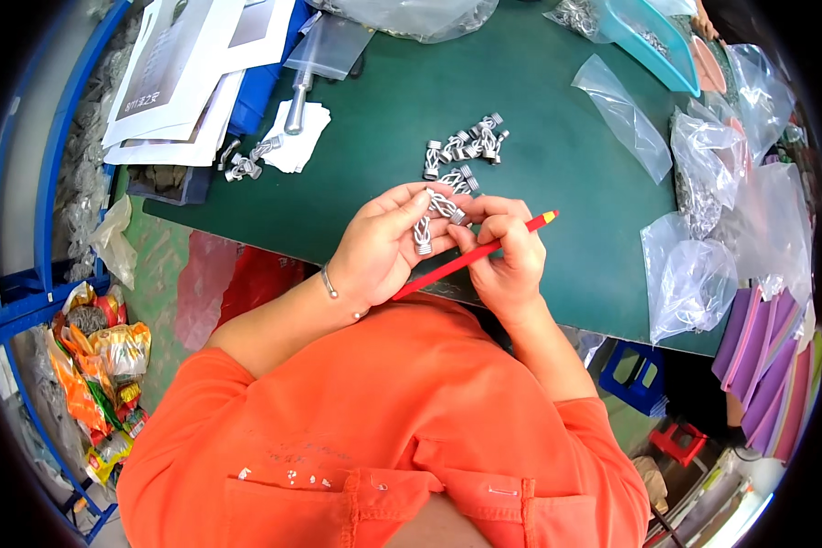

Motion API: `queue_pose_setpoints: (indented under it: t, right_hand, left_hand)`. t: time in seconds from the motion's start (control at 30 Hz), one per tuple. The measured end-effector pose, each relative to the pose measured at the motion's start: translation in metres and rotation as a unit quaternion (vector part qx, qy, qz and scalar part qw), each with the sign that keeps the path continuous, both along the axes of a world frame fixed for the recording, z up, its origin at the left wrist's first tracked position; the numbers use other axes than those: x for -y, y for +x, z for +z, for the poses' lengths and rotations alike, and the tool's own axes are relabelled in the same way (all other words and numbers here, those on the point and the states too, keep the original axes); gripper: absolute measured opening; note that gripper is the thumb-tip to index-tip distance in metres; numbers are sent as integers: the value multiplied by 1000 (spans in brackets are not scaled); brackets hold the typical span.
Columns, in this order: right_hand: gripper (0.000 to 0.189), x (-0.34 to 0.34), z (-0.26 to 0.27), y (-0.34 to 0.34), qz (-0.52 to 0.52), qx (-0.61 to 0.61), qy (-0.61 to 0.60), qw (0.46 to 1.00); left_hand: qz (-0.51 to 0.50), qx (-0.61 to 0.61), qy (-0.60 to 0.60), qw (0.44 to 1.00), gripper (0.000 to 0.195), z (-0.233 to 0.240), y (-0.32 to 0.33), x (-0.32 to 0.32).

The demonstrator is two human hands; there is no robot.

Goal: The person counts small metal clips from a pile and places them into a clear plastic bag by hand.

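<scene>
My left hand (383,240) is palm up near the table's front edge, its thumb and fingers on twisted silvery metal pieces (422,236). My right hand (507,253) holds a red pencil (452,267) with a yellow end, slanting across the palm. Its fingertips are at another twisted piece (445,207), between the two hands. Just beyond my hands, a loose group of similar metal pieces (483,140) lies on the green tabletop (397,116). More of them (246,164) lie at the left, beside a white paper (301,147) with a metal rod-shaped tool (297,109) on it.
Printed sheets (178,75) and a blue bin (257,96) stand at the back left. At the right lie clear plastic bags (692,274) and a turquoise tray (678,72) of small metal parts. Another person's hand (704,26) shows at the far right. A blue rack (51,137) borders the left.
</scene>
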State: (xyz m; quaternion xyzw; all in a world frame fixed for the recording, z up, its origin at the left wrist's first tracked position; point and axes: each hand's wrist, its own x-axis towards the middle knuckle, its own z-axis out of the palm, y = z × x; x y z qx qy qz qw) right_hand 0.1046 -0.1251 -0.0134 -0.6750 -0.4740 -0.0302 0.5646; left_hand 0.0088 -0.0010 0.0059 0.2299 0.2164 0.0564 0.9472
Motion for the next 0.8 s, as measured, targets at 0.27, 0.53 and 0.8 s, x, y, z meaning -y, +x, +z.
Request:
queue_pose_setpoints:
  t: [0.27,0.53,0.8]
  right_hand:
    - [33,6,0,-2,0,-60,46,997]
    - [36,12,1,-3,0,-132,47,990]
    - [18,19,4,2,7,-276,76,958]
  left_hand:
    - [-8,1,78,997,29,9,0,4]
    - [-42,-40,160,985,25,4,-4,3]
    - [-45,-95,447,888,11,-6,-11,4]
